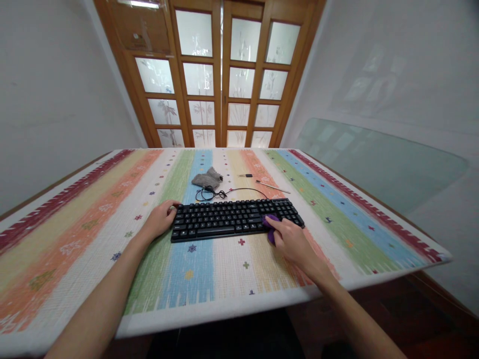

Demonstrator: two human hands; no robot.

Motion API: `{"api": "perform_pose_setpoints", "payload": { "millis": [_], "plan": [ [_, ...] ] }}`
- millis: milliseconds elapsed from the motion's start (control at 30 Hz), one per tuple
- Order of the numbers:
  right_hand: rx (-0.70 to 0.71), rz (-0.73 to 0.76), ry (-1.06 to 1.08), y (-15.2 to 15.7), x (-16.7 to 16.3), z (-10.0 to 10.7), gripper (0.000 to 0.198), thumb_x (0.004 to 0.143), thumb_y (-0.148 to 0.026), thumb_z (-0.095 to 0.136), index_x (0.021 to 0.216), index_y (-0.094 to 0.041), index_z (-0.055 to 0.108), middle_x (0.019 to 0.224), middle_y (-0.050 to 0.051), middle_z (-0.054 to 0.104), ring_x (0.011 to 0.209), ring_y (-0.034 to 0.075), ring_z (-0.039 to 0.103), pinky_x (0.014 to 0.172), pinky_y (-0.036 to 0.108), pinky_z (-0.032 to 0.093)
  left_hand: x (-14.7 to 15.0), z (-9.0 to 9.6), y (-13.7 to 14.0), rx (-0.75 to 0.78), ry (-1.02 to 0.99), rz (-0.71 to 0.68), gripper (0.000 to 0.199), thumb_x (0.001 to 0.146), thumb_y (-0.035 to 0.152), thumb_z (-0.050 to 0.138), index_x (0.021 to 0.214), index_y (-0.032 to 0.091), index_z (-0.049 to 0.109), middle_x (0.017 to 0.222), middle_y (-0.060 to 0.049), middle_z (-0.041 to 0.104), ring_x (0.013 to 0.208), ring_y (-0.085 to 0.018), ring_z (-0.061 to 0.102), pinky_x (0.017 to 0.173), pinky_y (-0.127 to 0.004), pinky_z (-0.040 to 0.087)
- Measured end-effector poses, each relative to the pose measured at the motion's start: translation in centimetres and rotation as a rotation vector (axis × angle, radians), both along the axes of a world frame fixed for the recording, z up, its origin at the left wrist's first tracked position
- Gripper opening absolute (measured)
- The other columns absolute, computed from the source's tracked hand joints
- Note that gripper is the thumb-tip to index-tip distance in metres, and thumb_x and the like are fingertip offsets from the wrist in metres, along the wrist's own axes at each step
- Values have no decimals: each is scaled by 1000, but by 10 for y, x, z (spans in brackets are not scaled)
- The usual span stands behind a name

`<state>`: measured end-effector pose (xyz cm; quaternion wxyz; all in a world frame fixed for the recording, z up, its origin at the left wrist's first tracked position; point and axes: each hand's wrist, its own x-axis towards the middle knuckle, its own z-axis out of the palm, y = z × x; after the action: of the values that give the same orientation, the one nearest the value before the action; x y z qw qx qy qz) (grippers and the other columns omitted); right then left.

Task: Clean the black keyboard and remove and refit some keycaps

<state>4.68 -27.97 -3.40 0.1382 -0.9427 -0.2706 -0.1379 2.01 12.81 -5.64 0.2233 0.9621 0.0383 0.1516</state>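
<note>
A black keyboard (236, 219) is laid flat on the table (93, 239), which is covered by a striped, multicoloured cloth. The keyboard is placed between the two hands. Its long axis is run from left to right across the view, roughly parallel to the near table edge, with the key face turned upward and the spacebar row on the near side.

The left hand (160, 219) is rested against the left end of the keyboard; the fingers are loosely curled and the fingertips are set on or at the corner of the case. Nothing is seen to be clasped in it.

The right hand (292, 242) is placed at the near right part of the keyboard. A purple cloth (271, 225) is pinched under its fingers, which are drawn together on the fabric, and the cloth is pressed onto the keys near the right-hand block. Part of the cloth is hidden beneath the hand.

Behind the keyboard, a black cable (213, 193) is coiled on the table, touching the far edge of the case. A grey cloth (207, 178) is bundled just beyond the coil. Further right, a small dark tool (245, 175) and a thin stick (272, 187) are laid well apart from the hands.
</note>
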Motion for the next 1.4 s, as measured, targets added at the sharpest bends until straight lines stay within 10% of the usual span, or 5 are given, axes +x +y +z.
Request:
{"api": "perform_pose_setpoints", "payload": {
  "millis": [1400],
  "plan": [
    [-67, 211, -13, 53, -20, -2, 43, 86, -2, 43, 122, -12, 63, 105, 12, 70, 89, 22, 59, 83, 34, 50, 0, 2, -1, 3, 5, -4, 37, 80, 33, 38, 101, 17, 64, 102, -9, 71, 82, -22, 65, 87, -36, 51]
  ]
}}
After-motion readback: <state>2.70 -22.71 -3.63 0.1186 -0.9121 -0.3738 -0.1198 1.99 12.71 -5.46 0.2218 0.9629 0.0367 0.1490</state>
